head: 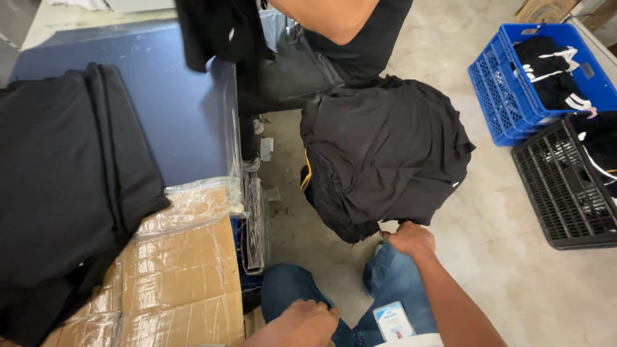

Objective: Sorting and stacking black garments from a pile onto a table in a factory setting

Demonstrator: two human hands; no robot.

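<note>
Right hand [411, 239]: fingers pinching the lower edge of a black garment pile [382, 154] heaped on the floor between table [186, 115] and blue crate [498, 90]. Left hand [302, 322]: resting on a denim knee, grip indiscernible.

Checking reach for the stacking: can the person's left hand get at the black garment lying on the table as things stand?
Probably yes: the left hand rests on the knee beside the table, nothing lies between it and the black garment.
</note>
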